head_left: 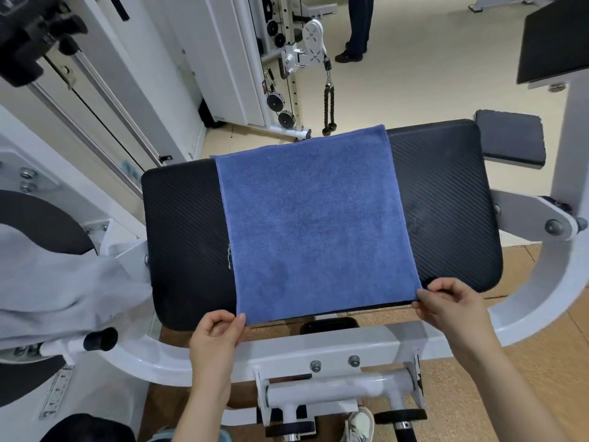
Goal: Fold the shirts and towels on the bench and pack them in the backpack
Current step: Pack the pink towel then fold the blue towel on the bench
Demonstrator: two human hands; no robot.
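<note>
Grips (pixel 215 338) (pixel 446 304) pinch towel (pixel 312 224) (black gym bench (pixel 446 202)).

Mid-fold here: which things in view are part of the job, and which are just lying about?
Job: towel, bench, left hand and right hand pinching its near corners, grey cloth (possibly a shirt).
Lying about: rope handle, pulley, small pad.

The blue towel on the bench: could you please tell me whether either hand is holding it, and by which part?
Yes, both. The left hand pinches the blue towel at its near left corner, and the right hand pinches its near right corner.
</note>
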